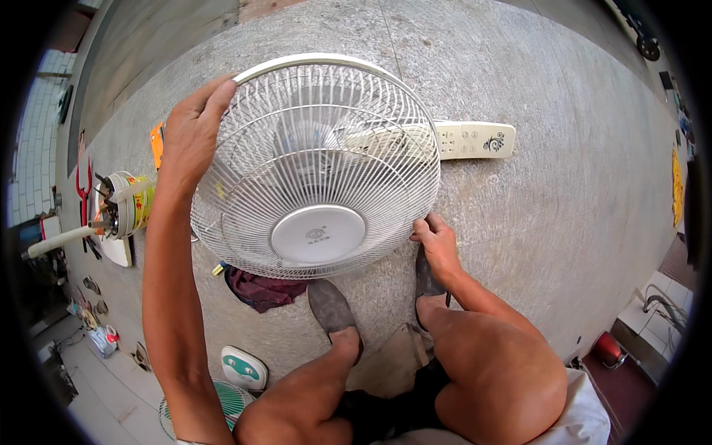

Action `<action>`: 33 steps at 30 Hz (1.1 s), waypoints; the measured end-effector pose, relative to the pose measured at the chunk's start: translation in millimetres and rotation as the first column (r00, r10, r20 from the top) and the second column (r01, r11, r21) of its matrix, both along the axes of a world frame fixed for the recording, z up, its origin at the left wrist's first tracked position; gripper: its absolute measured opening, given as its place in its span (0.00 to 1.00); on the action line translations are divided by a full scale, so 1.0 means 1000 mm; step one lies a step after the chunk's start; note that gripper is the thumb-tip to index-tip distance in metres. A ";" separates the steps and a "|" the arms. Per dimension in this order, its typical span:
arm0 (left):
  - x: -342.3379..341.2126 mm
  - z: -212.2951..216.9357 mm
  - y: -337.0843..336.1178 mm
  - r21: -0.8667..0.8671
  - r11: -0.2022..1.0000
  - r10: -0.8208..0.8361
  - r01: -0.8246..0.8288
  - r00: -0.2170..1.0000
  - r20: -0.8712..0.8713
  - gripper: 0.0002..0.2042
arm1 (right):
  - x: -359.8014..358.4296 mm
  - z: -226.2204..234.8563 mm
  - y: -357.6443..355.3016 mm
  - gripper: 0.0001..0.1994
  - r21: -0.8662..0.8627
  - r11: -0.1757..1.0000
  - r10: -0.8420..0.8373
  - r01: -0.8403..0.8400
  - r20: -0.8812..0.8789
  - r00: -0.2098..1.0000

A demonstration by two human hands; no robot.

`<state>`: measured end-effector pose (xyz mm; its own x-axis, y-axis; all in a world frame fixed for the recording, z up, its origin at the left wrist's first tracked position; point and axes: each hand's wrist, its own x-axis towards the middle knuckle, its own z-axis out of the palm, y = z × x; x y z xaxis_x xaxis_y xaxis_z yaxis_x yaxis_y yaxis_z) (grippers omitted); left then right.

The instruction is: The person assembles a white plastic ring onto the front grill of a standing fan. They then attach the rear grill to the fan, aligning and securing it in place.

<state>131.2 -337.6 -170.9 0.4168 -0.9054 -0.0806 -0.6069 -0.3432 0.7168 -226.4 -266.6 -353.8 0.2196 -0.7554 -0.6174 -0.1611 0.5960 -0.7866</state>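
Observation:
A round white wire fan guard (pixel 317 178) with a pale grey disc (pixel 319 233) at its middle is in front of me, tilted. Its upper left rim is in the grip of my left hand (pixel 194 130), thumb on top. At the lower right rim, my right hand (pixel 437 241) is closed, thumb and fingers curled against the edge. Through the wires the fan's inner parts show only faintly. A cream control panel (pixel 475 140) with buttons and a dark flower print sticks out from behind the guard, to the right, partly hidden by it.
A dark red cloth (pixel 265 289) lies below the guard near my shoes (pixel 331 305). Left stands a container of tools (pixel 126 204), with red-handled pliers (pixel 83 179) beyond. A green fan (pixel 226 397) and its white-green base (pixel 244 368) sit by my left leg. Grey concrete (pixel 549 222) stretches right.

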 end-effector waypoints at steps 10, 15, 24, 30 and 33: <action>0.000 -0.002 0.007 0.000 1.000 0.017 -0.017 0.997 0.071 0.21 | -0.001 -0.007 -0.001 0.34 -0.033 0.993 -0.114 0.115 0.042 0.993; -0.004 0.005 0.024 -0.042 0.970 -0.224 0.240 0.948 0.224 0.36 | 0.002 -0.008 -0.003 0.32 0.041 0.977 -0.211 0.207 0.126 0.969; -0.027 0.018 0.036 0.022 0.933 -0.312 0.359 0.779 0.544 0.44 | 0.007 -0.007 -0.003 0.26 -0.019 0.972 -0.233 0.236 0.098 0.968; -0.028 0.018 0.027 -0.039 0.931 -0.297 0.363 0.816 0.496 0.28 | 0.003 -0.001 -0.005 0.28 0.001 0.969 -0.245 0.245 0.066 0.967; -0.029 0.024 0.022 -0.072 0.926 -0.294 0.371 0.826 0.481 0.21 | 0.002 0.000 -0.007 0.30 0.051 0.974 -0.223 0.219 0.088 0.971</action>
<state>101.8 -315.5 -147.2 0.0427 -0.9799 0.1947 -0.9327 0.0307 0.3593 -224.6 -273.2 -354.0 0.1076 -0.7666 -0.6330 0.0511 0.6402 -0.7665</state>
